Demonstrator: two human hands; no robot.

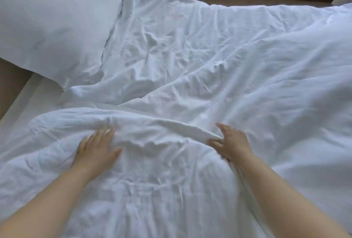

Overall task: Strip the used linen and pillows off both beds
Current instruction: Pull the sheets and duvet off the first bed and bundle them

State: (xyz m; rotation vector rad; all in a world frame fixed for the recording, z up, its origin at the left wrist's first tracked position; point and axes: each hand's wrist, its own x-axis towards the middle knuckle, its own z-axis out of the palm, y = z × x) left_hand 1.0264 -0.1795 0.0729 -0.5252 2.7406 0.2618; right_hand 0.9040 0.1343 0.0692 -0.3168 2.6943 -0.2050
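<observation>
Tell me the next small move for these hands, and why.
Probably curl both hands into the folded edge of the rumpled white duvet and pull it toward you. The left hand lies flat with spread fingers, the right hand touches the fold, and neither seems to grip yet.

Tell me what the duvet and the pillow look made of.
Duvet: matte white woven cloth, likely cotton or a blend; fine creases, puffy folds suggest padding inside. Pillow: similar matte white cloth cover, smoother, plumply filled; filling unseen.
</observation>
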